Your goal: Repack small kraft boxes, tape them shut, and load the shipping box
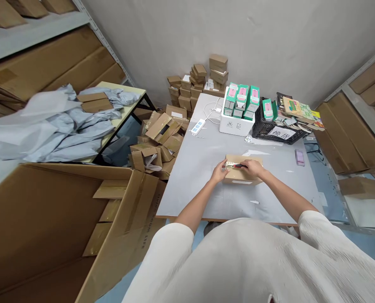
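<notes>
A small cardboard box (242, 180) lies on the grey-covered table, with clear tape along its top and a white label on the side toward me. My left hand (219, 171) grips the left end of this box, thumb near the taped top. In my right hand (252, 167) is a utility knife (238, 166), black and red, its front end pointing left over the tape. Whether its blade touches the tape is too small to tell.
Behind the box stand a white bin (234, 127) of green-and-pink cartons and a black crate (277, 134) with books. A power strip (198, 126) lies at the table's left. A large open carton (143, 210) and discarded boxes (162, 130) crowd the floor on the left.
</notes>
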`<state>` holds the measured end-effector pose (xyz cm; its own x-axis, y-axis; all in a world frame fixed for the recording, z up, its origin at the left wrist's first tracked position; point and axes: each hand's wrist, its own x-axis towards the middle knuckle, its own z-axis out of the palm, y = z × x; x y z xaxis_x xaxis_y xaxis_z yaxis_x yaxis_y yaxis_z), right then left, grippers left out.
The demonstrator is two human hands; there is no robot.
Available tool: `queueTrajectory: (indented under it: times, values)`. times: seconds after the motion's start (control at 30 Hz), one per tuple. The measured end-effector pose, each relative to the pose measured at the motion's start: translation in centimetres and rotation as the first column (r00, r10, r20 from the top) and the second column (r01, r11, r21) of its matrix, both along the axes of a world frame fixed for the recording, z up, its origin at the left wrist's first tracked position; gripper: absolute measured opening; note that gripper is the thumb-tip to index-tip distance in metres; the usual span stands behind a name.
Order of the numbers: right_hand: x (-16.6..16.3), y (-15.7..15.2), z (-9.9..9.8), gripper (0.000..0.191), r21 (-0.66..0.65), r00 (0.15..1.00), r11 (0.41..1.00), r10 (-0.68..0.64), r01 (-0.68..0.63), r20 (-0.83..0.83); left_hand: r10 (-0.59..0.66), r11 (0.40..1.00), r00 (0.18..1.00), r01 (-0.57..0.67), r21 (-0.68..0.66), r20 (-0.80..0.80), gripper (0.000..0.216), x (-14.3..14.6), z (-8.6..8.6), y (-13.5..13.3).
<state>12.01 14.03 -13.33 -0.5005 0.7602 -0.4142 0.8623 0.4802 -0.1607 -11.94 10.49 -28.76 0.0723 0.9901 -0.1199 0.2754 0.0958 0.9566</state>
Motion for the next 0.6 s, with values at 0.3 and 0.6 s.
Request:
queueTrajectory:
  times: [0.3, 0.6]
  values:
    - [-0.7, -0.9, -0.1, 0.04, 0.031, 0.998, 0.999, -0.037, 0.036, 0.049, -0.069, 0.997, 0.996, 0.07, 0.025, -0.049, 0.075, -0.2, 0.2, 0.1]
    - [-1.3, -0.9, 0.3, 0.04, 0.021, 0.998, 1.0, -0.019, 0.017, 0.067, -0.144, 0.988, 0.977, 0.151, 0.033, -0.155, 0.067, -0.8, 0.5, 0.3]
